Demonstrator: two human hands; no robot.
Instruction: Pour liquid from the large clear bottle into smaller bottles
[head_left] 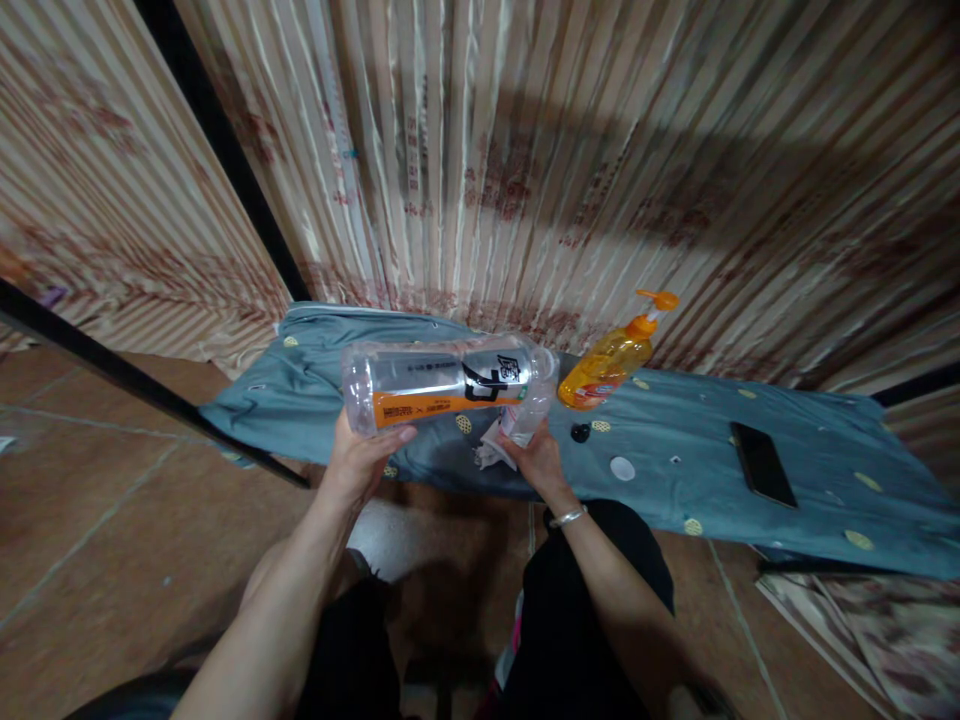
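Note:
My left hand (365, 448) is closed around the base end of a large clear plastic bottle (442, 378) with a silver and orange label. The bottle is held sideways, its uncapped-looking neck pointing right. In my right hand (538, 462) is a smaller clear bottle (532, 412), roughly upright and partly hidden by the fingers. The big bottle's mouth is close to the top of the small one; I cannot tell whether they touch. A crumpled white tissue (493, 447) is beside my right fingers. Just to the right stands a pump bottle (604, 368) of orange-yellow liquid.
A blue-grey cloth (675, 450) covers the narrow table. On it lie a small black cap (580, 432), a white round disc (622, 468) and a black phone (763, 464). A striped curtain (480, 160) hangs behind, and dark metal poles (225, 160) stand at the left.

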